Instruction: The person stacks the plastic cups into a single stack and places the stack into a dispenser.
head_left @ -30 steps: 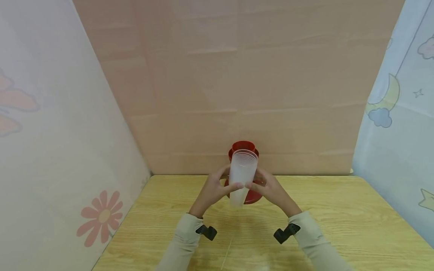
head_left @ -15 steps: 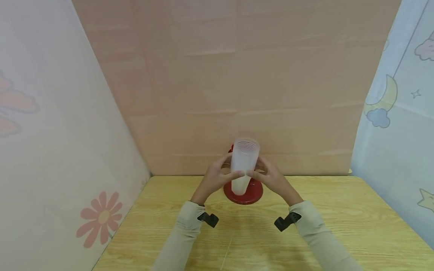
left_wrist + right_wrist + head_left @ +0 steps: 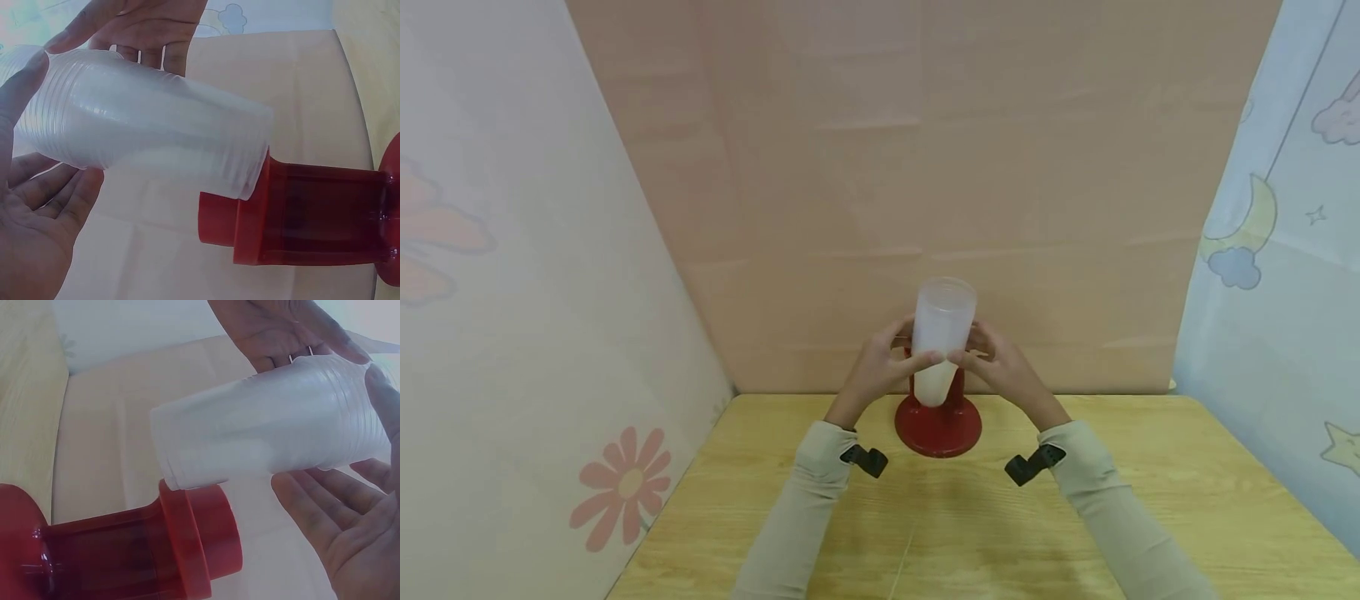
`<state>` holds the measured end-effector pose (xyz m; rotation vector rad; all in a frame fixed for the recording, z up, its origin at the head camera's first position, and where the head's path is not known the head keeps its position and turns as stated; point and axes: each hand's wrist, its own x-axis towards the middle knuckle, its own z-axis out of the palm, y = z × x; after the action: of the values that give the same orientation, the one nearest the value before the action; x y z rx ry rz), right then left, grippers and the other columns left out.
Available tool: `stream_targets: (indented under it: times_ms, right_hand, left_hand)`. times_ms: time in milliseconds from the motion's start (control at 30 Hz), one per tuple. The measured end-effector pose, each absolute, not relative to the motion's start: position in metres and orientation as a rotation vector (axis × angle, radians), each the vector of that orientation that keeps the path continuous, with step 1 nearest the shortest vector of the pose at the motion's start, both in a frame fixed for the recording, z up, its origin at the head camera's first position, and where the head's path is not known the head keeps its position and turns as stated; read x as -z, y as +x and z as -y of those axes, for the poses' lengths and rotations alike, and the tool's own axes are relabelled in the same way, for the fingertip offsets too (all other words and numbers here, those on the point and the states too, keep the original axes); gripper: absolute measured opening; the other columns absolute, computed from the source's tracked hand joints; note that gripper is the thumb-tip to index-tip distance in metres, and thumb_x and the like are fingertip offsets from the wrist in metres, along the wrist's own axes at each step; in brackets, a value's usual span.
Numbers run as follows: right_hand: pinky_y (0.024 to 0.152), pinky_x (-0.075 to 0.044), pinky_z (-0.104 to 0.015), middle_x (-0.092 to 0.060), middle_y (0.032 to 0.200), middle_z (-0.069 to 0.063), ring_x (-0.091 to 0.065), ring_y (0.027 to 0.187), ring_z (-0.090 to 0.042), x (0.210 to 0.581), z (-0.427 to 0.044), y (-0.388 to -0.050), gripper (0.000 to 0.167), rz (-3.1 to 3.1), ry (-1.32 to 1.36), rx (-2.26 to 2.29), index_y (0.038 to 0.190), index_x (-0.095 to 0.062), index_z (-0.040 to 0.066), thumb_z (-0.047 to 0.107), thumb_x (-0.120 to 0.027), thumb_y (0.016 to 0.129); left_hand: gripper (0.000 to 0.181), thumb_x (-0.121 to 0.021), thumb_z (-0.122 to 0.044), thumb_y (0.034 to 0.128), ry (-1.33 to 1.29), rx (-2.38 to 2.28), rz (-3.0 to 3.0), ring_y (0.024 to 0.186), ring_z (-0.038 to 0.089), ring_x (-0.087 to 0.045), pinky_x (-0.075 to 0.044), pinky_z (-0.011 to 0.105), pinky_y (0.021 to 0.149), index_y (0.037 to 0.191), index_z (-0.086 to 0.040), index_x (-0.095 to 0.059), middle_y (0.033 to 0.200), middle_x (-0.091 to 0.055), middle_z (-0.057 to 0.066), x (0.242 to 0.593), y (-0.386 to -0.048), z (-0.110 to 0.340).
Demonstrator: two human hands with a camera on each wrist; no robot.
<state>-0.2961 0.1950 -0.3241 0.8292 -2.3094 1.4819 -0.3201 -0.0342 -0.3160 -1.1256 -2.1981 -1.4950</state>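
Note:
A stack of clear plastic cups (image 3: 945,325) hangs before the upper part of a red cup dispenser (image 3: 938,429) with a round base. My left hand (image 3: 880,367) holds the stack from the left, and my right hand (image 3: 1006,371) holds it from the right, their thumbs meeting in front. The wide rims point up and the narrow bottoms down, with a slight tilt. In the left wrist view, the lowest cup bottom overlaps the edge of the dispenser's red collar (image 3: 251,219); whether they touch I cannot tell. Most of the dispenser's column is hidden behind the stack in the head view.
The dispenser stands on a wood-grain table (image 3: 1075,500), near its back edge. Behind it rises a tan paper backdrop (image 3: 820,183). Patterned panels flank the table: a left panel (image 3: 512,350) with flowers and a right panel (image 3: 1285,333) with a moon and clouds.
Both hands have raised the cup stack and carried it upward in the head view. The dispenser's base is now uncovered, while its top has become hidden behind the stack.

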Motion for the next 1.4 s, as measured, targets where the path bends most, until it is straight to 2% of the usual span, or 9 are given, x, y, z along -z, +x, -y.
stream_targets:
  times_ms: [200, 333, 433, 667, 867, 1133, 1400]
  right_hand:
    - [0.094, -0.05, -0.055, -0.055, 0.14, -0.023, -0.057, 0.123, -0.039, 0.31, -0.197, -0.303, 0.063, 2.303, 0.815, -1.485, 0.154, -0.034, 0.009, 0.019, -0.063, 0.1]
    - [0.098, -0.047, -0.056, -0.056, 0.138, -0.023, -0.055, 0.125, -0.039, 0.302, -0.197, -0.307, 0.061, 2.284, 0.813, -1.477, 0.153, -0.035, 0.008, 0.018, -0.063, 0.1]
    - [0.101, -0.044, -0.058, -0.056, 0.138, -0.024, -0.054, 0.127, -0.039, 0.297, -0.197, -0.31, 0.061, 2.264, 0.814, -1.485, 0.153, -0.035, 0.008, 0.018, -0.063, 0.1]
    - [0.097, -0.047, -0.058, -0.055, 0.139, -0.024, -0.056, 0.125, -0.041, 0.282, -0.197, -0.321, 0.06, 2.251, 0.819, -1.476, 0.151, -0.038, 0.008, 0.02, -0.065, 0.099]
    - [0.099, -0.046, -0.057, -0.056, 0.139, -0.023, -0.056, 0.125, -0.042, 0.27, -0.198, -0.331, 0.059, 2.24, 0.8, -1.464, 0.151, -0.039, 0.01, 0.021, -0.065, 0.099]
    - [0.102, -0.044, -0.056, -0.056, 0.14, -0.021, -0.055, 0.126, -0.04, 0.265, -0.195, -0.345, 0.059, 2.18, 0.825, -1.48, 0.151, -0.041, 0.013, 0.025, -0.065, 0.099]
    - [0.101, -0.044, -0.057, -0.057, 0.138, -0.021, -0.056, 0.125, -0.04, 0.266, -0.197, -0.351, 0.056, 2.169, 0.836, -1.505, 0.151, -0.041, 0.012, 0.016, -0.062, 0.1]
  left_hand:
    - [0.056, -0.077, -0.024, 0.0902, -1.132, 1.464, 2.169, 0.108, 0.023, -0.064, -0.053, 0.043, 0.091, 0.139, -0.009, -0.055, 0.12, -0.066, 0.009, 0.303, -0.329, 0.029]
    - [0.056, -0.077, -0.022, 0.0896, -1.119, 1.463, 2.167, 0.109, 0.025, -0.064, -0.053, 0.045, 0.091, 0.139, -0.008, -0.055, 0.119, -0.066, 0.011, 0.294, -0.333, 0.027]
    - [0.056, -0.077, -0.023, 0.0896, -1.098, 1.441, 2.176, 0.107, 0.024, -0.065, -0.054, 0.043, 0.09, 0.139, -0.007, -0.055, 0.119, -0.067, 0.011, 0.288, -0.335, 0.027]
    - [0.058, -0.077, -0.025, 0.0903, -1.08, 1.436, 2.173, 0.106, 0.023, -0.064, -0.054, 0.042, 0.089, 0.14, -0.006, -0.054, 0.121, -0.066, 0.011, 0.273, -0.344, 0.026]
    - [0.058, -0.077, -0.028, 0.0901, -1.078, 1.416, 2.147, 0.107, 0.021, -0.064, -0.053, 0.038, 0.091, 0.139, -0.007, -0.055, 0.122, -0.066, 0.01, 0.262, -0.354, 0.024]
    - [0.059, -0.078, -0.023, 0.0892, -1.077, 1.469, 2.058, 0.11, 0.02, -0.062, -0.05, 0.042, 0.096, 0.14, -0.006, -0.054, 0.123, -0.065, 0.009, 0.26, -0.37, 0.02]
    - [0.059, -0.078, -0.022, 0.0887, -1.081, 1.51, 2.039, 0.111, 0.022, -0.062, -0.05, 0.043, 0.096, 0.14, -0.008, -0.054, 0.124, -0.064, 0.01, 0.263, -0.377, 0.017]
